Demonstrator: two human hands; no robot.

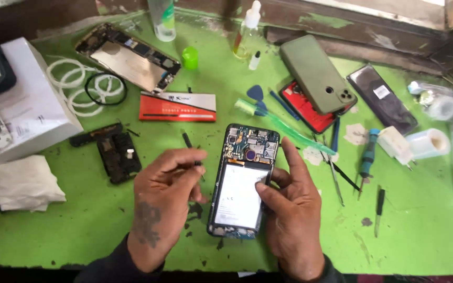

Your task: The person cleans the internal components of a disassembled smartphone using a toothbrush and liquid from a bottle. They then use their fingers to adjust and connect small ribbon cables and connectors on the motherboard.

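opened phone (242, 181) lies back-off on the green surface (420, 230), centre front, white battery face up, circuit board at its top end. left hand (163, 202) pinches a thin black tool (191, 148) between thumb and fingers, just left of the phone. right hand (292, 209) cups the phone's right edge, fingers curled, fingertip on the battery. tweezers (335, 181) and small screwdrivers (367, 157) to the right, red-and-white box (178, 106) behind.

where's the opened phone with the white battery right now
In the head view, the opened black phone with the white battery lies low on the green table, centre, between the left hand and right hand.
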